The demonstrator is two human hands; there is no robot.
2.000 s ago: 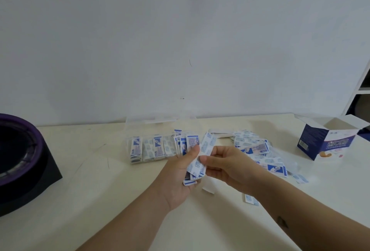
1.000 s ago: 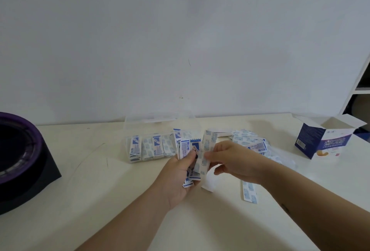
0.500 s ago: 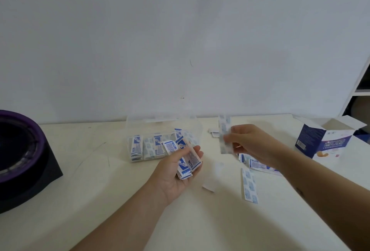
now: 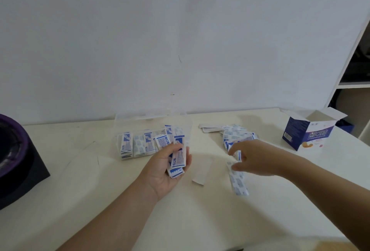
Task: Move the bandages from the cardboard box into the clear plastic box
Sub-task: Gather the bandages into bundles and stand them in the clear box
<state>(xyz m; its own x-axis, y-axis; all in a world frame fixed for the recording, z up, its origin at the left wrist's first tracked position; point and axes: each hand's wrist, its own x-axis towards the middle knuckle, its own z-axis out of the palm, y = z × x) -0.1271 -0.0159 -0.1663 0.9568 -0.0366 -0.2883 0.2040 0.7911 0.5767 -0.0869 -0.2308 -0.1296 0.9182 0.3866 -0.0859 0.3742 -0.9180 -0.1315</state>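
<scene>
Gathering step: our left hand (image 4: 163, 170) grips a bandage stack (image 4: 177, 160) just near of the clear plastic box (image 4: 128, 119). Our right hand (image 4: 257, 158) hovers at the loose pile (image 4: 237, 133) to the right; we cannot tell its grip. Next, we judge: pinch one strip cleanly.

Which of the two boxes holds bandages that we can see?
The clear plastic box, near the left hand: bandages stand in a row inside. The blue cardboard box shows none.
</scene>
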